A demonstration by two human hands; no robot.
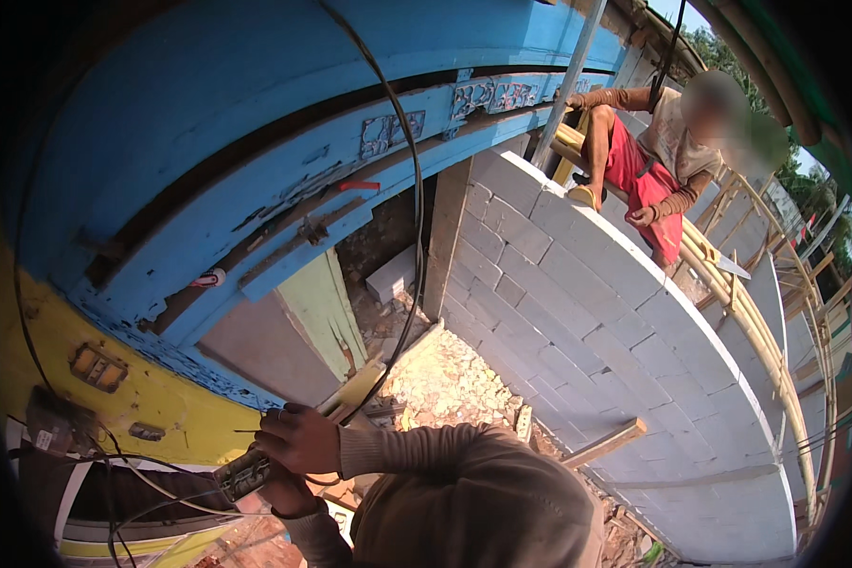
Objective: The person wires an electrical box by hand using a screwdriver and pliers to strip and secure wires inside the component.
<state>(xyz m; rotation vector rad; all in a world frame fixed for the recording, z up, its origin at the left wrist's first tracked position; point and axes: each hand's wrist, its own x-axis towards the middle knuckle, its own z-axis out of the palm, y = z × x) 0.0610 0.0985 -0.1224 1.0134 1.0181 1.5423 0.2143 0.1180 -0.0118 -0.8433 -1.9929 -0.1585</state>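
Observation:
At the lower left, both my hands are close together beside the yellow wall. My left hand, the lower one, is closed around the end of a small open rectangular electrical box with wires running from it. Just above it, my right hand has its fingers bent and pressed together. A thin dark wire end sticks out near those fingertips. What the right fingers pinch is hidden behind the hand. Brown sleeves cover both forearms.
A dark meter-like box with loose cables hangs on the yellow wall. A black cable droops from above. On the right, a person in red shorts sits atop a grey block wall beside bamboo poles. Rubble covers the ground below.

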